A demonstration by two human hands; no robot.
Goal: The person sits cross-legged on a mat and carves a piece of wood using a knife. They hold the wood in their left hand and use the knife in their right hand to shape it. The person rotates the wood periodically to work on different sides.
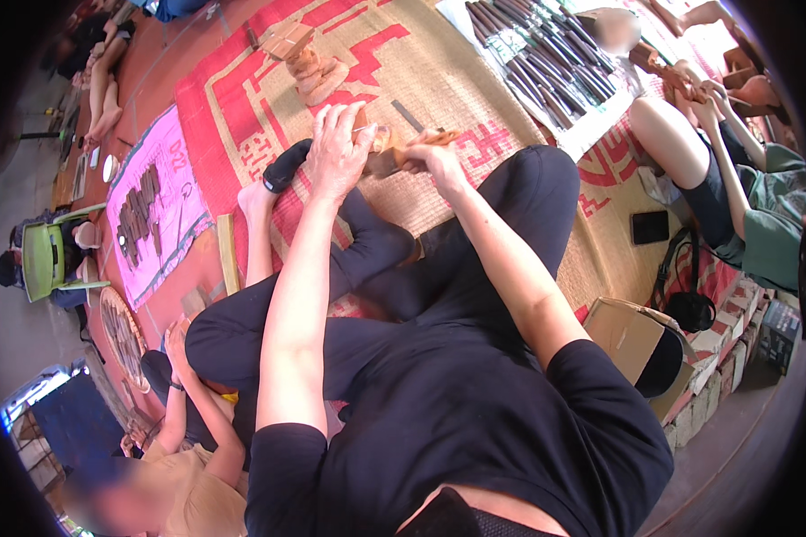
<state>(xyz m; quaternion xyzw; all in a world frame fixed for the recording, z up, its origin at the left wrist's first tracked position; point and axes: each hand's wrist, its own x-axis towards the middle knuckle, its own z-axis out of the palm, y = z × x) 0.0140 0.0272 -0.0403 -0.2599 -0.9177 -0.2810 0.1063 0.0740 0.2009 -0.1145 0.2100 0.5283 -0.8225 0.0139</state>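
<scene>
My left hand (336,148) rests over a small orange-brown wooden piece (361,119), its fingers curved across the top; much of the piece is hidden under them. Close beside it, my right hand (434,163) is closed round a brown wooden tool (386,164) with a wide, flat end pointing at the left hand. A lighter orange-brown part (442,138) sticks out past the right fingers. The tool's exact kind is not clear. Just beyond my hands, a thin grey metal strip (407,115) lies on the woven mat (457,76).
Carved wooden pieces (306,67) stand ahead on the mat. Rows of dark-handled tools (546,67) lie on white cloth at far right, more tools (141,215) on a pink cloth at left. A phone (649,227) and cardboard box (618,336) sit right. People sit on both sides.
</scene>
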